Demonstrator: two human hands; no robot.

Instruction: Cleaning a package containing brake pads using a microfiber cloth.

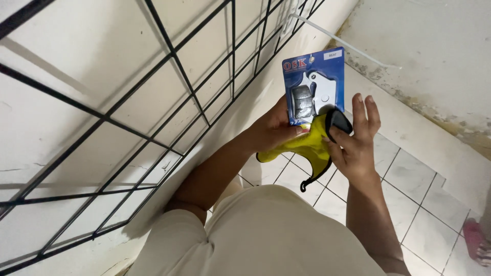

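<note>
My left hand (273,129) grips the lower left edge of a blue blister pack (313,84) that holds grey brake pads and a white plate. A yellow cloth (307,148) with black trim hangs below the pack, pinched between both hands. My right hand (355,145) presses the cloth against the pack's lower right part, fingers spread upward. The pack stands upright in front of a black wire grid panel (174,56).
The black wire grid hangs on the white wall at left and top. White floor tiles (419,179) lie below. A stained white wall (424,46) rises at right. A pink sandal (475,240) sits at the right edge.
</note>
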